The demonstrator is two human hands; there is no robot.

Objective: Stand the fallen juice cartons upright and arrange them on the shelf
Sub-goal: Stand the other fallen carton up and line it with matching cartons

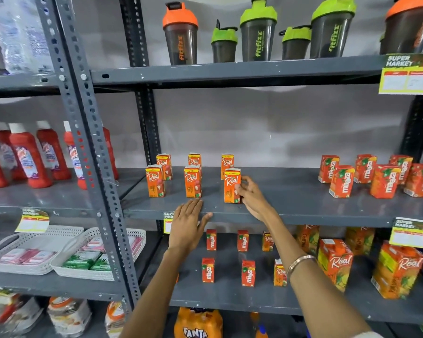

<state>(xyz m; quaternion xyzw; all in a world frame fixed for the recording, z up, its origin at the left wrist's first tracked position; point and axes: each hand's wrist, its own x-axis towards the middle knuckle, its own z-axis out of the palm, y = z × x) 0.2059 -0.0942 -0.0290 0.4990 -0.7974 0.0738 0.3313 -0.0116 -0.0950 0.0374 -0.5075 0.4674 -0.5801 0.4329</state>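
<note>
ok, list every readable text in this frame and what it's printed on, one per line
"Real": small carton touched by the right hand, its five neighbours, and the big cartons below.
"maaza": cartons at the shelf's right and small ones below.
"fitfizz": shaker bottles on top.
"SUPER MARKET": shelf-edge tags.
"FANTA": orange pack at the bottom.
Tag prices, carton small print, red bottle labels: unreadable.

grey metal shelving (230, 71), pale grey wall (254, 123)

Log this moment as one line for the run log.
right hand: gripping front Real carton, upright on middle shelf | left hand: open, flat at shelf edge | other Real cartons: upright
</note>
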